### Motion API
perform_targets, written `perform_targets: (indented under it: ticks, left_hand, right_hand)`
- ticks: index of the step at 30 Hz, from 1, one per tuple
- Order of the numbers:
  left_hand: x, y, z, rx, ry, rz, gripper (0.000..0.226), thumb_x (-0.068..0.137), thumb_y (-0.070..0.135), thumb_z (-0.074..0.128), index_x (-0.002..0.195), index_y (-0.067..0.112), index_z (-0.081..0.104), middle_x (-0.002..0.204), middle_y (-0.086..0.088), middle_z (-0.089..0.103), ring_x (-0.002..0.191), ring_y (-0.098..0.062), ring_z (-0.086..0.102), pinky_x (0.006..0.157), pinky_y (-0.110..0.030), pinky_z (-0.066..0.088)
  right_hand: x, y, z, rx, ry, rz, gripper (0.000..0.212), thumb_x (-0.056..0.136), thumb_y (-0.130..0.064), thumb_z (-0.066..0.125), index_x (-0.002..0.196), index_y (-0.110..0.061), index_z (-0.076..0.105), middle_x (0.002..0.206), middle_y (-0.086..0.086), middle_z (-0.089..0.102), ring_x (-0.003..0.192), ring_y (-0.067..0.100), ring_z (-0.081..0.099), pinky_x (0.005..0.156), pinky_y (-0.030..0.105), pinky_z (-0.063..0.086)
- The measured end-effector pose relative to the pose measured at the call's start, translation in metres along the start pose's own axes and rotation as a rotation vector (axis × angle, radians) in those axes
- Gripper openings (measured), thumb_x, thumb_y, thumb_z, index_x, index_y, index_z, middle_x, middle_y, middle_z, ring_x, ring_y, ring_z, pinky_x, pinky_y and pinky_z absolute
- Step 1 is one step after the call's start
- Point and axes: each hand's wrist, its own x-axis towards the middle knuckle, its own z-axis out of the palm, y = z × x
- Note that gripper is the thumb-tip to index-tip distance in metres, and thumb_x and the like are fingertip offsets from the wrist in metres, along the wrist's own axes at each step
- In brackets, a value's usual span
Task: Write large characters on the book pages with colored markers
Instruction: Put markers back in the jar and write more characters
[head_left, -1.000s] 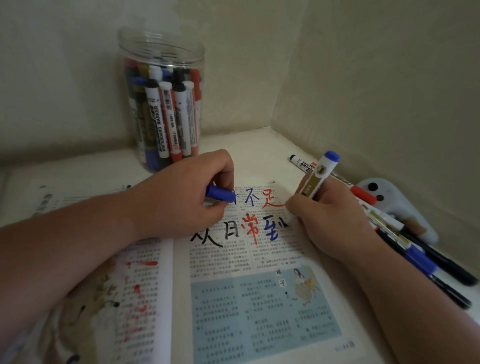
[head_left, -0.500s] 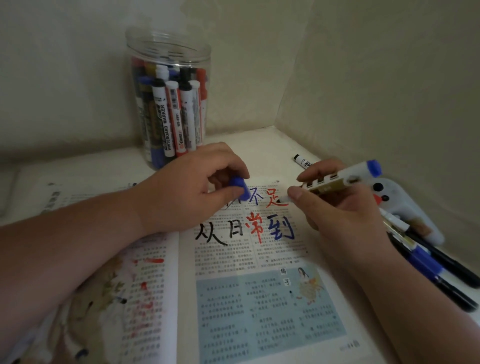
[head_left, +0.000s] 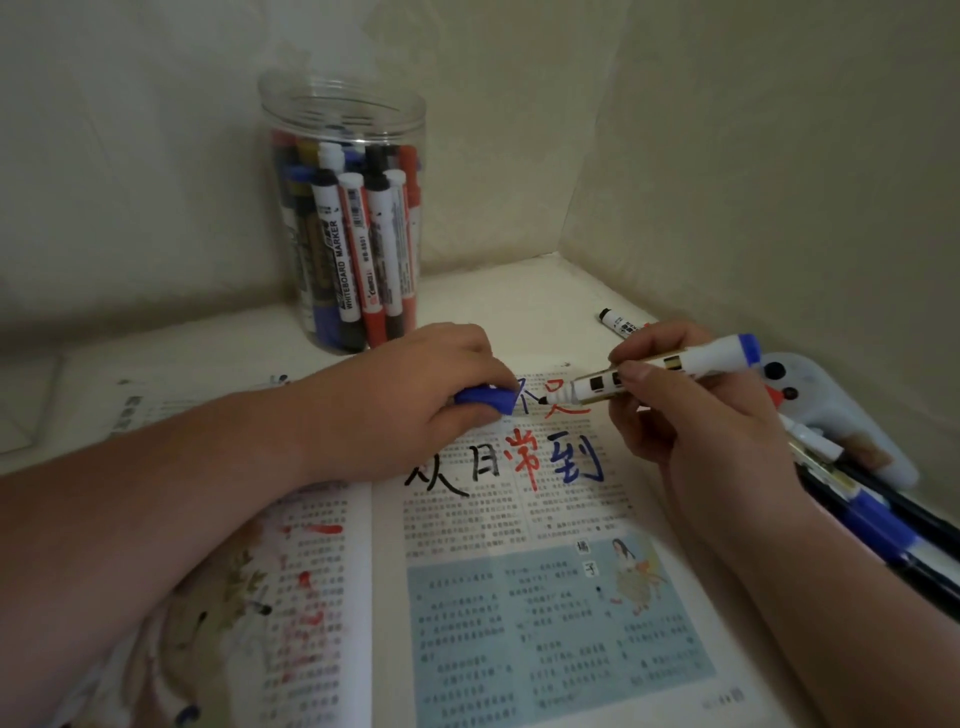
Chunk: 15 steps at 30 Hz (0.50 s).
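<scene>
An open book (head_left: 519, 597) lies on the table, its right page carrying large black, red and blue characters (head_left: 519, 462) near the top. My right hand (head_left: 691, 421) grips a blue marker (head_left: 675, 369) held almost level, its bare tip pointing left above the page. My left hand (head_left: 415, 405) pinches the marker's blue cap (head_left: 488, 400), whose open end faces the tip a short gap away. The left hand covers part of the upper row of characters.
A clear plastic jar (head_left: 348, 218) full of whiteboard markers stands behind the book. Loose markers (head_left: 883, 525) and a white toy-like object (head_left: 831, 410) lie at the right by the wall. Another marker (head_left: 618, 322) lies further back. Walls close in behind and on the right.
My right hand lifted the marker off the page and turned it from upright to nearly level, tip to the left. My left hand brought the blue cap toward the tip.
</scene>
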Motion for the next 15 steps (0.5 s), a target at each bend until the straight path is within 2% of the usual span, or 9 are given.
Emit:
perform_targets:
  ticks: [2, 4, 6, 8, 11, 15]
  left_hand:
    - [-0.002, 0.004, -0.003, -0.096, 0.027, -0.045, 0.021, 0.101, 0.038, 0.052, 0.120, 0.033, 0.058, 0.103, 0.022, 0.054, 0.098, 0.001, 0.053, 0.084, -0.010, 0.040]
    - [-0.003, 0.007, -0.004, -0.161, 0.027, -0.088, 0.017, 0.098, 0.039, 0.055, 0.115, 0.040, 0.052, 0.100, 0.026, 0.055, 0.097, 0.002, 0.055, 0.079, -0.011, 0.044]
    - [-0.004, 0.008, -0.004, -0.176, 0.021, -0.087, 0.018, 0.097, 0.042, 0.057, 0.114, 0.042, 0.051, 0.101, 0.026, 0.057, 0.098, 0.002, 0.057, 0.081, -0.015, 0.047]
    - [-0.003, 0.010, -0.004, -0.188, 0.016, -0.081, 0.018, 0.096, 0.044, 0.058, 0.113, 0.043, 0.052, 0.103, 0.027, 0.058, 0.100, 0.003, 0.057, 0.081, -0.013, 0.047]
    - [-0.002, 0.011, -0.004, -0.217, 0.016, -0.078, 0.020, 0.095, 0.045, 0.058, 0.114, 0.039, 0.057, 0.104, 0.025, 0.060, 0.102, 0.005, 0.057, 0.081, -0.009, 0.045]
    - [-0.002, 0.011, -0.004, -0.237, 0.038, -0.059, 0.024, 0.094, 0.049, 0.056, 0.114, 0.037, 0.060, 0.103, 0.025, 0.061, 0.103, 0.003, 0.057, 0.080, -0.006, 0.040]
  right_hand:
    - [0.001, 0.001, -0.002, 0.025, 0.007, -0.011, 0.010, 0.080, -0.012, 0.062, 0.074, -0.019, 0.064, 0.063, 0.013, 0.046, 0.059, 0.024, 0.039, 0.051, 0.025, 0.033]
    - [0.001, 0.001, -0.003, 0.039, -0.007, -0.021, 0.008, 0.081, -0.011, 0.063, 0.075, -0.017, 0.062, 0.059, 0.009, 0.045, 0.056, 0.022, 0.039, 0.048, 0.023, 0.032]
    - [-0.001, 0.000, -0.004, 0.030, -0.048, -0.033, 0.007, 0.081, -0.012, 0.066, 0.077, -0.017, 0.063, 0.058, 0.004, 0.047, 0.055, 0.017, 0.040, 0.048, 0.021, 0.034]
    - [-0.004, -0.002, -0.001, 0.021, -0.096, -0.070, 0.012, 0.083, -0.008, 0.073, 0.085, -0.010, 0.062, 0.055, -0.004, 0.051, 0.051, 0.009, 0.046, 0.049, 0.016, 0.037]
    - [-0.008, -0.006, 0.005, 0.064, -0.104, -0.124, 0.009, 0.085, -0.002, 0.064, 0.090, 0.003, 0.058, 0.052, -0.009, 0.058, 0.047, 0.002, 0.056, 0.049, 0.010, 0.042]
    - [-0.009, -0.011, 0.007, 0.137, -0.114, -0.192, 0.017, 0.080, -0.009, 0.060, 0.090, 0.003, 0.056, 0.052, -0.012, 0.059, 0.047, 0.001, 0.056, 0.049, 0.010, 0.043]
